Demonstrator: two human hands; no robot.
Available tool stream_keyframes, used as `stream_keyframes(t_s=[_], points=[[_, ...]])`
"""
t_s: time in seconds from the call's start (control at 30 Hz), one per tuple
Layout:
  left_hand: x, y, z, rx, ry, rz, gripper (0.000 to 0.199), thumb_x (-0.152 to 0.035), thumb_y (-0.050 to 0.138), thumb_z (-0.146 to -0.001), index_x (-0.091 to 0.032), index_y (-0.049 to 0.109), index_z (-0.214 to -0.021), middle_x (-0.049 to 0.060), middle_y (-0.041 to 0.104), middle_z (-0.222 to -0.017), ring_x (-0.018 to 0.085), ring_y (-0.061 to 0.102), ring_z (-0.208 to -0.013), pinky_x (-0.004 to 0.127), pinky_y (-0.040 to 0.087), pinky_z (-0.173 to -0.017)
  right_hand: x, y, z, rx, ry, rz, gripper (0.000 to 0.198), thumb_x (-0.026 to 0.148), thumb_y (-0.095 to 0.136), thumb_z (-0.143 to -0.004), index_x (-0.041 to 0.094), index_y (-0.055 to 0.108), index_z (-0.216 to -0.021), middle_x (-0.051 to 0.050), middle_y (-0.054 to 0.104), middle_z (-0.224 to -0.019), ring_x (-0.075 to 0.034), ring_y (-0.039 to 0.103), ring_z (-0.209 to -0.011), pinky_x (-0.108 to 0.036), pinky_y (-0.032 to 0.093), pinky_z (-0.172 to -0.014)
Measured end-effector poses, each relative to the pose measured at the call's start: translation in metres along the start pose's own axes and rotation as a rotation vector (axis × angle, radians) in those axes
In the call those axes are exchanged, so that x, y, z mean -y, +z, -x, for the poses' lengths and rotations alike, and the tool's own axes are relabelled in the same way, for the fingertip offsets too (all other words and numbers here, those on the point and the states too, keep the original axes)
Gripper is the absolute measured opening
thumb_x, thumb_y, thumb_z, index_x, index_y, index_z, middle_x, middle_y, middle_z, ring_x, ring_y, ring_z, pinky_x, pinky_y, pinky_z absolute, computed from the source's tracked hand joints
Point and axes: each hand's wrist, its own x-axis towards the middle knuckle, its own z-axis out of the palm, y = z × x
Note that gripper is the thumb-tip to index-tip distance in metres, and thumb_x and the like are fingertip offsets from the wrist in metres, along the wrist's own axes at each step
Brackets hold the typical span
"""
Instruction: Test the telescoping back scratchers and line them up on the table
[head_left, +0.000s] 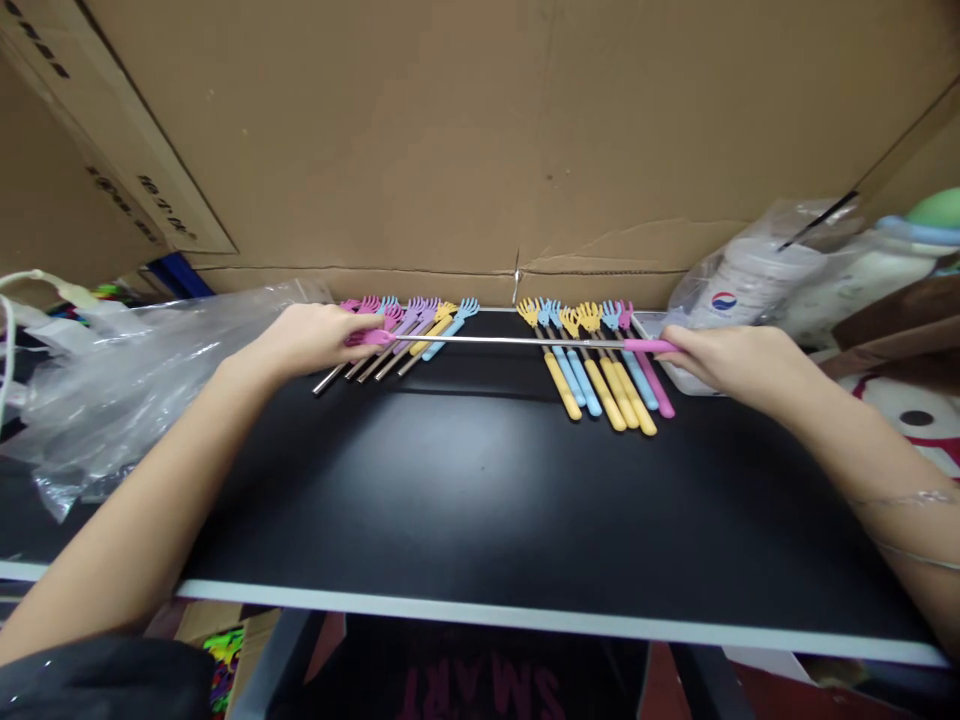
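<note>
A pink back scratcher (510, 341) is stretched out level above the black table, its thin metal rod drawn long. My left hand (319, 338) is closed round its pink head end, hiding most of the claw. The pink handle at the other end sits in the closed fingers of my right hand (724, 360). Behind the rod on the left lie several back scratchers (409, 335) with pink, purple, yellow and blue heads, some showing bare metal rods. To the right lies a slanted row of back scratchers (600, 375) with yellow, blue and pink handles.
A clear plastic bag (165, 370) spreads over the table's left side. At the right stand a white Pepsi cup (757, 275) and a green-topped bottle (847, 270). Cardboard (450, 140) walls the back. Below the table's pale front edge (525, 615) is a box of colourful pieces (223, 660).
</note>
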Motion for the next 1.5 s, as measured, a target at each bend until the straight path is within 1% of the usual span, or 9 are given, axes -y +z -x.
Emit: stream_keyframes(t_s=[0.17,0.37,0.6,0.7,0.8,0.9,1.03,1.33,1.5], points=[[0.001,-0.007,0.005,0.025,0.002,0.018,0.044,-0.055,0.038,-0.09,-0.027,0.06,-0.116,0.003,0.063,-0.076,0.015,0.055,-0.063,0.02,0.023,-0.052,-0.01,0.001,0.003,0.112,0.061,-0.084,0.025,0.046,0.046,-0.089,0.022,0.053,-0.086,-0.008,0.065,-0.077,-0.013,0.046,-0.056,-0.026,0.017,-0.051],[-0.006,0.004,0.002,-0.179,0.042,-0.063,0.041,-0.049,0.035,-0.089,-0.024,0.066,-0.097,0.007,0.066,-0.073,0.019,0.058,-0.061,0.026,0.019,-0.05,-0.001,0.004,0.006,0.131,0.049,-0.077,0.033,0.052,0.045,-0.087,0.022,0.054,-0.079,-0.007,0.064,-0.067,-0.013,0.045,-0.053,-0.027,0.018,-0.052],[-0.011,0.011,0.003,-0.347,0.037,-0.009,0.036,-0.043,0.038,-0.088,-0.023,0.068,-0.089,0.005,0.071,-0.082,0.018,0.061,-0.067,0.026,0.023,-0.051,0.008,0.01,0.008,0.043,0.052,-0.099,0.027,0.045,0.044,-0.086,0.022,0.057,-0.078,-0.008,0.063,-0.063,-0.015,0.046,-0.051,-0.028,0.019,-0.052],[-0.038,0.012,0.004,-0.404,0.074,0.091,0.036,-0.045,0.041,-0.088,-0.023,0.069,-0.084,0.003,0.071,-0.076,0.015,0.061,-0.066,0.024,0.028,-0.053,0.027,0.003,0.01,-0.032,0.022,-0.168,0.035,0.048,0.038,-0.089,0.022,0.055,-0.073,-0.004,0.059,-0.056,-0.014,0.046,-0.048,-0.026,0.019,-0.051],[-0.079,0.01,0.008,-0.407,0.245,0.252,0.035,-0.046,0.042,-0.09,-0.024,0.069,-0.083,0.0,0.071,-0.072,0.012,0.061,-0.064,0.022,0.03,-0.053,0.058,-0.007,0.013,-0.109,-0.117,-0.244,0.041,0.049,0.032,-0.092,0.021,0.057,-0.074,-0.001,0.055,-0.05,-0.013,0.044,-0.043,-0.025,0.019,-0.049],[-0.115,0.006,0.015,-0.429,0.289,0.325,0.034,-0.045,0.042,-0.091,-0.024,0.067,-0.081,-0.001,0.069,-0.067,0.011,0.061,-0.06,0.022,0.029,-0.051,0.087,-0.019,0.017,-0.163,-0.216,-0.295,0.042,0.045,0.03,-0.094,0.021,0.059,-0.077,-0.001,0.057,-0.05,-0.013,0.048,-0.044,-0.025,0.02,-0.048],[-0.136,0.001,0.025,-0.405,0.315,0.413,0.026,-0.043,0.048,-0.088,-0.025,0.066,-0.082,-0.003,0.068,-0.065,0.011,0.06,-0.057,0.021,0.029,-0.049,0.106,-0.031,0.022,-0.152,-0.269,-0.331,0.04,0.045,0.032,-0.095,0.021,0.061,-0.082,-0.003,0.063,-0.056,-0.014,0.055,-0.048,-0.025,0.022,-0.048],[-0.125,0.002,0.02,-0.353,0.23,0.342,0.031,-0.051,0.046,-0.089,-0.026,0.058,-0.102,-0.003,0.065,-0.065,0.012,0.06,-0.058,0.022,0.024,-0.047,0.104,-0.036,0.017,-0.078,-0.217,-0.506,0.035,0.048,0.033,-0.093,0.023,0.057,-0.099,-0.001,0.067,-0.068,-0.015,0.058,-0.053,-0.024,0.03,-0.049],[-0.116,0.013,0.012,-0.42,0.295,0.336,0.027,-0.046,0.044,-0.092,-0.029,0.063,-0.103,-0.001,0.066,-0.085,0.012,0.06,-0.076,0.022,0.032,-0.054,0.101,-0.033,0.017,-0.062,-0.208,-0.583,0.03,0.04,0.034,-0.095,0.025,0.053,-0.113,0.0,0.071,-0.091,-0.011,0.062,-0.06,-0.023,0.039,-0.054]])
